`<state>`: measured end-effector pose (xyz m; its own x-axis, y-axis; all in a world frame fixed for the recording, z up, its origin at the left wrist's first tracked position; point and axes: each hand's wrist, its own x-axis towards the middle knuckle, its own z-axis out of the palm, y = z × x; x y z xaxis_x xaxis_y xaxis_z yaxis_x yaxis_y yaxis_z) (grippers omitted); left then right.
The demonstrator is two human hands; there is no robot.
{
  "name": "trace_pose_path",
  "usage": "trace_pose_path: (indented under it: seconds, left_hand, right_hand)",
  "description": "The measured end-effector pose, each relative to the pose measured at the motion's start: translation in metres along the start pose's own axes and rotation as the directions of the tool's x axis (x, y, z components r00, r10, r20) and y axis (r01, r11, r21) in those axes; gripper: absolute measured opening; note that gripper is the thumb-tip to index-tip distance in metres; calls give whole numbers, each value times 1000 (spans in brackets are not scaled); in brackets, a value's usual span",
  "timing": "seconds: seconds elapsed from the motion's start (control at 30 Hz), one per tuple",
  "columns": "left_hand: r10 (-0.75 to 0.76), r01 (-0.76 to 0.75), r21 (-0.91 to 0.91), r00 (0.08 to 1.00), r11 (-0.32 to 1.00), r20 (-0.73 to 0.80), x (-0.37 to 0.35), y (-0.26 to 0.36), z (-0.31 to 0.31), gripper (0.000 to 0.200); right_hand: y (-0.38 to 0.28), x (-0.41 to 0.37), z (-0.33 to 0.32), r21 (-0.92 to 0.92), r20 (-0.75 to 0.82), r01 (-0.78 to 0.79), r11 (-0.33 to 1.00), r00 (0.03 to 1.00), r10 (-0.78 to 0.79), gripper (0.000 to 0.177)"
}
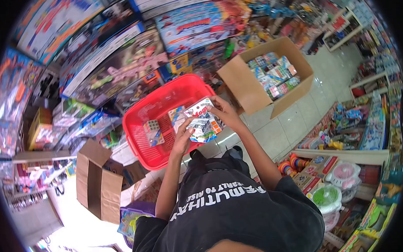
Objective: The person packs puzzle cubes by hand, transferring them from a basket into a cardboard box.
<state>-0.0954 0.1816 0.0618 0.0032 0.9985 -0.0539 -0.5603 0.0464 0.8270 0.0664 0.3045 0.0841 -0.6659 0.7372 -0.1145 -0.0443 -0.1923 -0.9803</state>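
Between my two hands is a packaged puzzle cube (203, 122) with a printed card showing red letters. My left hand (183, 136) grips its lower left side, and my right hand (224, 112) pinches its upper right part. Beneath and to the left stands a red plastic basket (140, 101), which holds a packaged cube (153, 132) on its left side and another package (176, 116) close to my hands. An open cardboard box (248, 86) to the upper right holds several packaged cubes (275, 74).
Shelves of boxed toys (198, 24) line the far side. At the left stands an open cardboard box (99, 185), with a purple basket (138, 208) near it. Small fans (327, 198) and other goods are at the right. Tiled floor (272, 130) shows between.
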Motion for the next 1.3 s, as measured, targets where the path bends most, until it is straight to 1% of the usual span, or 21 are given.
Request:
trace_pose_path:
  seconds: [0.07,0.1,0.17,0.2,0.23,0.3,0.33,0.37,0.4,0.43,0.47,0.57,0.73,0.8,0.83,0.9,1.0,1.03,1.17,1.23,1.3]
  left_hand:
    - [17,-17,16,1000,1000,10,15,-11,17,53]
    - [5,-5,14,1000,1000,4,22,-12,31,50]
    - [-12,12,3,1000,1000,-5,34,-17,59,46]
    - [-12,12,4,1000,1000,7,41,-23,70,46]
    - [1,-1,16,1000,1000,8,47,-29,82,45]
    - [14,-14,26,1000,1000,18,59,-44,107,43]
    - [-2,2,105,1000,994,-1,63,-52,120,43]
    - [-15,19,182,1000,983,-21,67,-62,134,43]
    - [-35,43,163,998,986,-53,71,-73,149,41]
    - [45,-40,265,999,963,-13,76,-83,162,39]
    - [35,-31,311,999,950,-9,81,-93,176,38]
    - [-22,16,340,1000,940,12,90,-118,217,38]
    - [-146,105,357,985,928,89,113,-161,260,43]
    - [-170,126,315,979,941,113,123,-174,269,44]
    - [-190,149,271,973,951,132,127,-177,274,46]
    - [-225,196,229,969,953,105,137,-176,285,46]
    - [-160,105,368,980,924,121,165,-178,295,41]
    - [-182,124,372,975,920,125,177,-179,295,38]
    - [-101,85,319,994,944,33,220,-181,303,34]
    - [-71,70,309,997,949,-8,246,-179,304,33]
    - [-68,83,230,995,970,-73,276,-182,302,32]
  right_hand:
    - [-12,-16,-17,-126,-174,193,973,961,-213,22]
    - [-17,-26,-30,-132,-194,199,971,956,-222,22]
    - [-26,-48,-59,-541,-278,254,802,845,-456,24]
    - [-47,-64,-66,-657,-272,220,722,823,-498,25]
    - [-49,-77,-78,-660,-278,218,719,818,-503,25]
    - [-53,-100,-104,-368,-186,200,908,941,-283,27]
    - [-55,-111,-113,-278,-148,197,940,958,-244,33]
    - [-58,-123,-121,-282,-155,197,939,957,-247,33]
    - [-61,-133,-131,-382,-86,208,901,962,-259,37]
    - [-62,-142,-141,-475,-18,223,851,965,-263,42]
    - [-61,-152,-153,-540,-11,200,818,970,-244,49]
    - [-58,-178,-189,-518,-115,127,846,970,-216,49]
    - [-53,-214,-249,-511,-169,33,859,976,-139,47]
    - [-39,-223,-271,-304,-266,56,951,954,-142,43]
    - [-37,-226,-279,-299,-269,56,953,953,-140,43]
    - [-35,-226,-293,-35,-361,69,997,929,-77,38]
    - [-32,-217,-319,-19,-389,89,996,917,-89,35]
    - [-32,-212,-329,-18,-398,101,995,912,-100,36]
    - [-35,-183,-371,27,-451,59,998,892,-41,42]
    - [-42,-164,-398,225,-401,54,973,915,42,45]
    - [-37,-136,-428,252,-390,63,966,920,42,45]
